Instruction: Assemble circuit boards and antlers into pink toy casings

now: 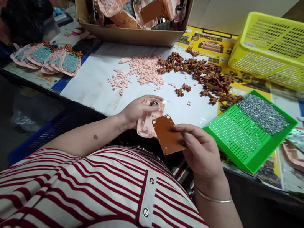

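Note:
My left hand (pixel 137 110) is closed on a pink plastic shell (pixel 147 126), its hollow side facing up, at the near edge of the table. A round dark part shows inside the shell near my thumb. Between the thumb and fingers of my right hand (pixel 200 147) is a flat brown circuit board (pixel 168 135) with small holes along its edges. The board's left corner overlaps the right side of the shell; whether the two touch I cannot tell. Beyond my hands lie a heap of small pink pieces (pixel 146 69) and a heap of brown branched plastic parts (pixel 210 76).
A green tray (pixel 247 145) of small metal screws (pixel 264 112) stands right, before a yellow basket (pixel 287 70). At the back is a cardboard box (pixel 130 34) of shells and boards. Shells with greenish boards (pixel 69 62) lie left; another shell (pixel 302 156) lies far right.

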Tool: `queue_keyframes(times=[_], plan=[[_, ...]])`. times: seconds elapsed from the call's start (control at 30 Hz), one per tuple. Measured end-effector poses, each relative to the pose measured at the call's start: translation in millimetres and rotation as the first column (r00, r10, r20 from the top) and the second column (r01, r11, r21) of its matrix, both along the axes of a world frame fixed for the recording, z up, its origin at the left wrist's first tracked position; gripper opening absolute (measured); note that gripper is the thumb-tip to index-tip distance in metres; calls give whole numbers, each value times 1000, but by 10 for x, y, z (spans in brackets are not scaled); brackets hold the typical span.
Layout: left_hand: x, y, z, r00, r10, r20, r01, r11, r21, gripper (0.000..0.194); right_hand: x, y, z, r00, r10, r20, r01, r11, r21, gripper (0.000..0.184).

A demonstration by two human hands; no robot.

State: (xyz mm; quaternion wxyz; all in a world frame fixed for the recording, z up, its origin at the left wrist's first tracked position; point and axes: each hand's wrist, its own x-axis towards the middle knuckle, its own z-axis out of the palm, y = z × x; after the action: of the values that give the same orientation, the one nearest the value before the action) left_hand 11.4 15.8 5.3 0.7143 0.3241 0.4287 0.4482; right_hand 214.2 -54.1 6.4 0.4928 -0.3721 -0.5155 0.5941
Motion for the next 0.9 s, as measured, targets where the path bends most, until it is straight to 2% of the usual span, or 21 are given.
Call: queue_keyframes(times=[0.1, 0.13, 0.2, 0.33, 0.4, 0.5, 0.57, 0.67, 0.73, 0.9], plan=[[22, -56, -51, 986, -159, 60, 163, 983, -85, 35, 12, 27, 154, 997, 48, -64, -45, 998, 45, 53], [23, -71, -66, 977, -196, 88, 204, 974, -102, 33, -4, 42, 190, 999, 15, -32, -13, 998, 64, 55], [15, -93, -94, 961, -235, 145, 252, 961, -113, 32, -61, 76, 230, 990, -117, 80, 108, 989, 104, 46], [-21, -128, -131, 948, -241, 208, 266, 958, -103, 40, -191, 146, 213, 895, -386, 222, 334, 912, 239, 36], [-32, -148, -130, 939, -276, 206, 293, 954, -61, 52, -232, 174, 195, 859, -457, 231, 395, 878, 269, 36], [-21, -186, -110, 925, -361, 116, 359, 932, 42, 61, -274, 206, 195, 846, -484, 225, 434, 869, 239, 37], [9, -213, -101, 943, -332, -15, 332, 939, 91, 64, -305, 224, 205, 849, -479, 222, 440, 874, 206, 38], [77, -243, -115, 957, -221, -187, 254, 951, 178, 68, -360, 247, 202, 863, -464, 201, 440, 885, 155, 38], [123, -254, -136, 954, -204, -221, 251, 945, 211, 63, -390, 259, 181, 874, -452, 176, 439, 892, 109, 37], [172, -265, -159, 946, -139, -294, 188, 971, 148, 46, -399, 283, 112, 892, -440, 101, 444, 896, -22, 37]])
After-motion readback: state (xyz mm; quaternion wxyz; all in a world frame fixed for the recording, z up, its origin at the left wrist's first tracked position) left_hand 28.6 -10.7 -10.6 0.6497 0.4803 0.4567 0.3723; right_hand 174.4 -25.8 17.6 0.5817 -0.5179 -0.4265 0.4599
